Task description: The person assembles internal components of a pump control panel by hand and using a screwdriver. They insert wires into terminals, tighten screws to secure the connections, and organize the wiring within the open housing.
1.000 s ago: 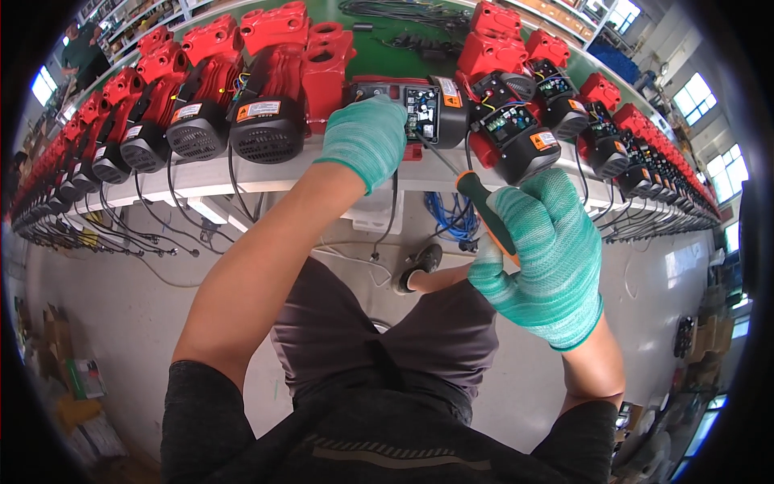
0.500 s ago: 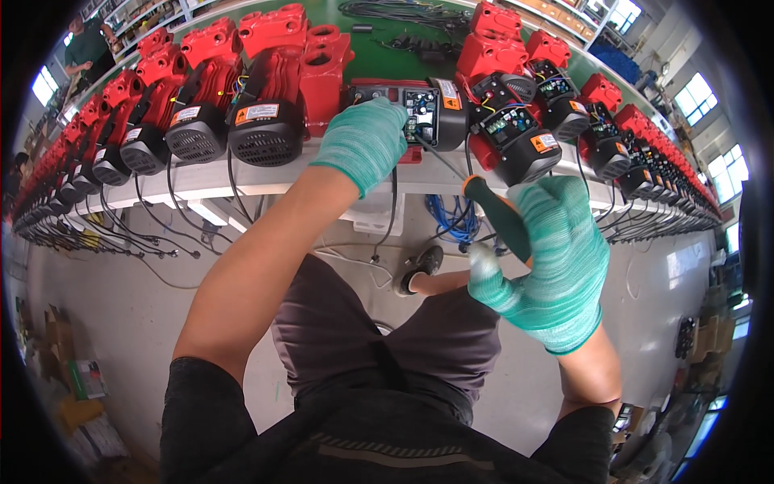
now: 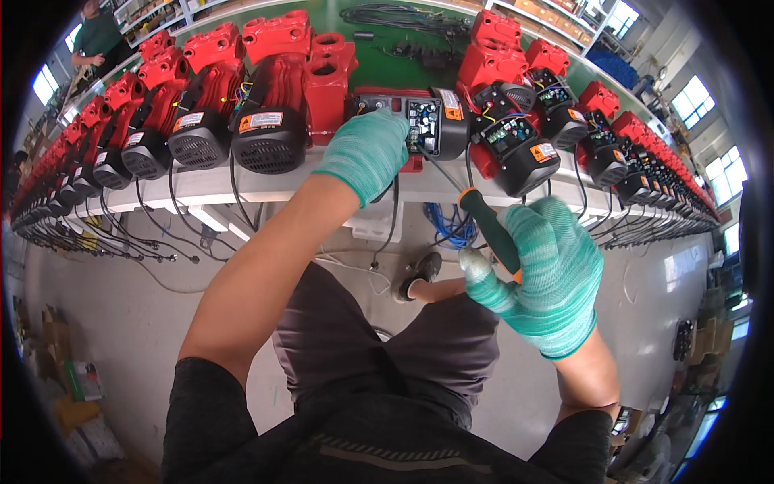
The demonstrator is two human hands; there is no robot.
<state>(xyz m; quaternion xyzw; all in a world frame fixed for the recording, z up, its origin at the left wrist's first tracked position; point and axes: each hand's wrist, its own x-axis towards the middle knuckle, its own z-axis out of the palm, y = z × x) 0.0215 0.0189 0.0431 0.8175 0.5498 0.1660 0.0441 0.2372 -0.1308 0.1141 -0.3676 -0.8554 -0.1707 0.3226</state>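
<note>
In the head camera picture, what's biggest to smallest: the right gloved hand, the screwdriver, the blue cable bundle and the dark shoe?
1. Right gloved hand
2. Screwdriver
3. Blue cable bundle and dark shoe: too alike to rank, and both lie farther from the camera.

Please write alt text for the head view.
The right grip, in a green knitted glove, holds a green-handled screwdriver, its tip at the exposed circuit board of a red-and-black motor; the gloved left grip partly covers that motor. Similar motors line a white-edged bench.
</note>
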